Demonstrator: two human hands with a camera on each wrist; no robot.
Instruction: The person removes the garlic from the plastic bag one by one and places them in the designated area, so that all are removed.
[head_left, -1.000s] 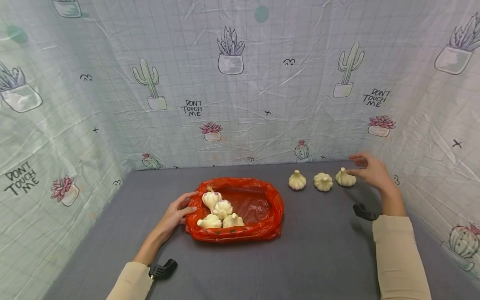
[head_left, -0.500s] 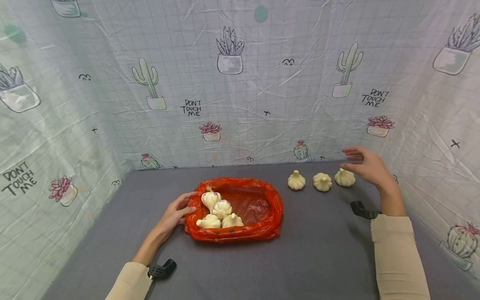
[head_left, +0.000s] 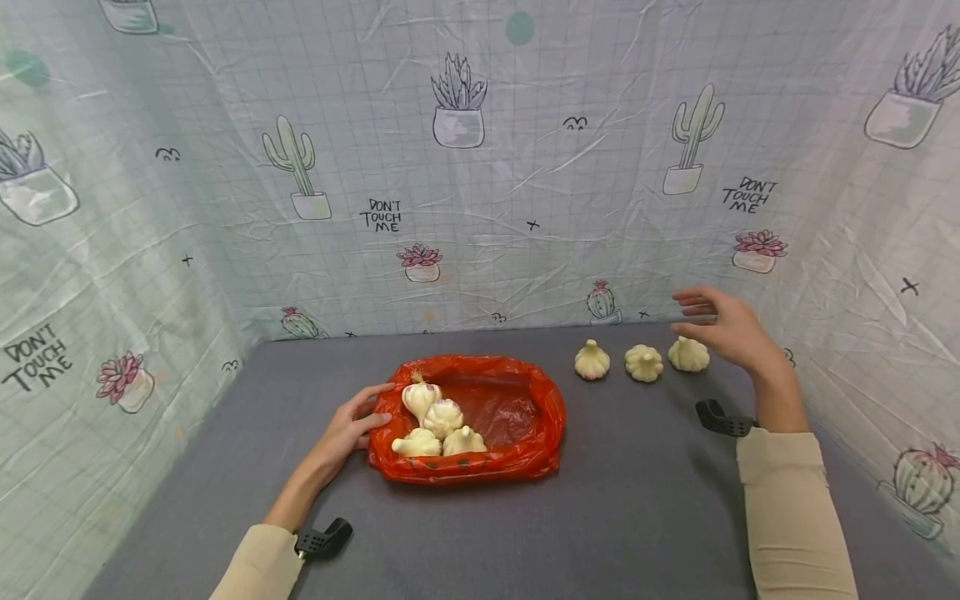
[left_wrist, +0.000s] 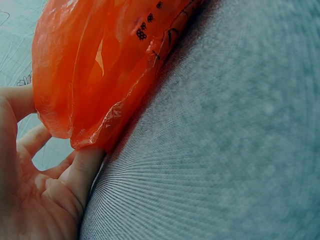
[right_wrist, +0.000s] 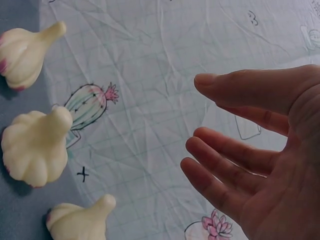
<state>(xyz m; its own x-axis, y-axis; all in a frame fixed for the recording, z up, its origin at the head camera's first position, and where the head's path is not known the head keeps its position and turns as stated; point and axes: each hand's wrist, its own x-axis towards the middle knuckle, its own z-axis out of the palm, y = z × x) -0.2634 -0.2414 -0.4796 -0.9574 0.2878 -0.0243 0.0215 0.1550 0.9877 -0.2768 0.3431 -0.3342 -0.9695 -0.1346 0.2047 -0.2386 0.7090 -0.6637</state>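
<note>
In the head view, a red plastic bag (head_left: 555, 417) stands with its mouth wide and its rim rolled down. Several garlic bulbs (head_left: 443, 417) lie in its left half. My left hand (head_left: 347, 429) rests against the bag's left end, thumb and forefinger at the rim; in the left wrist view its spread fingers touch the plastic. On the right, three garlic bulbs (head_left: 643, 363) sit in a row. Above and behind the rightmost bulb (head_left: 688, 355), my right hand (head_left: 727, 323) hovers, holding nothing. The right wrist view shows its fingers parted, away from the bulbs.
A grey cloth-covered table (head_left: 480, 542) carries everything. Hanging close behind and along both sides is a pale sheet (head_left: 525, 167) printed with potted plants. Each wrist wears a black camera mount, the left mount (head_left: 326, 538) and the right mount (head_left: 723, 418).
My right hand has lifted and drifted left, up from beside the rightmost garlic bulb, which stays in place. The left hand and the bag hold their positions.
</note>
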